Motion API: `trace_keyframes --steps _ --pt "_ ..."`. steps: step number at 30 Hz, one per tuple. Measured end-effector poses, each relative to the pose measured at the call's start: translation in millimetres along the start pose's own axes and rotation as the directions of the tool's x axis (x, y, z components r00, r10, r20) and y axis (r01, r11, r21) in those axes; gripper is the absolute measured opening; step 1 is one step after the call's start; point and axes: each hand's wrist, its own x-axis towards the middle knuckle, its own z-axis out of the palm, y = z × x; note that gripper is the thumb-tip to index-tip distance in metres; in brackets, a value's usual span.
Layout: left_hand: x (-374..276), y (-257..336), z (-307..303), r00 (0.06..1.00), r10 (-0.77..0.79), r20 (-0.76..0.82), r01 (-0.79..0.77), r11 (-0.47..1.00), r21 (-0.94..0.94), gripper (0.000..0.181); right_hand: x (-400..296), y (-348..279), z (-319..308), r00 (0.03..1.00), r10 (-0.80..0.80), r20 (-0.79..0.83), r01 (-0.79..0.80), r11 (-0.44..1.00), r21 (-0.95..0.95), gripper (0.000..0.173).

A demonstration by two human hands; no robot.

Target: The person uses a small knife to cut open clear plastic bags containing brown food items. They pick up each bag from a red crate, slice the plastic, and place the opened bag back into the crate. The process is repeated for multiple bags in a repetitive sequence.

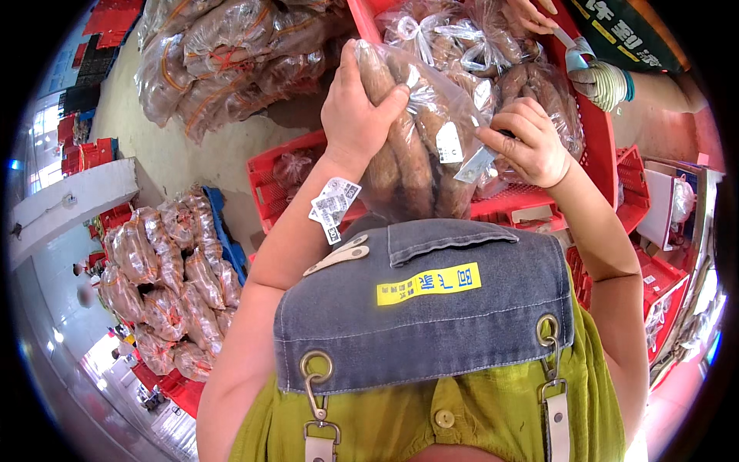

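Observation:
My left hand [359, 110] grips the upper left side of a clear plastic bag [413, 150] of long brown root vegetables that look like lotus roots. A white printed label [448, 142] is stuck on the bag's front. At the bag's right side, the bent fingers of my right hand [528, 141] pinch a pale label [474, 166]; the thumb is mostly hidden. Several white printed stickers [335, 202] are on my left forearm. Behind the held bag, more knotted bags of roots [444, 43] fill a red plastic crate [600, 124].
Across the crate, another person's gloved hand [603, 84] and bare hand [534, 14] are near a pale strip. Large bagged bundles [231, 58] lie ahead to the left. More bundles [173, 277] are piled at left, near a blue crate [222, 231]. Red crates [664, 277] stand at right.

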Motion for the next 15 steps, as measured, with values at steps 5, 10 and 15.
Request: trace_keyframes --steps 5,10,15 --pt "-0.1 0.6 -1.1 1.000 0.007 0.000 -0.007 1.000 0.014 0.085 1.6 -0.6 4.8 1.000 -0.001 0.004 0.001 1.000 -0.030 0.040" --pt "-0.5 -0.4 -0.5 1.000 -0.013 0.016 0.012 1.000 0.005 0.085 -0.4 2.8 10.7 1.000 -0.023 0.000 0.023 0.999 -0.023 0.041" --pt "-0.2 -2.6 0.2 1.000 0.016 -0.002 -0.016 1.000 0.016 0.086 0.8 3.1 10.7 1.000 -0.027 -0.006 0.027 1.000 -0.010 0.041"
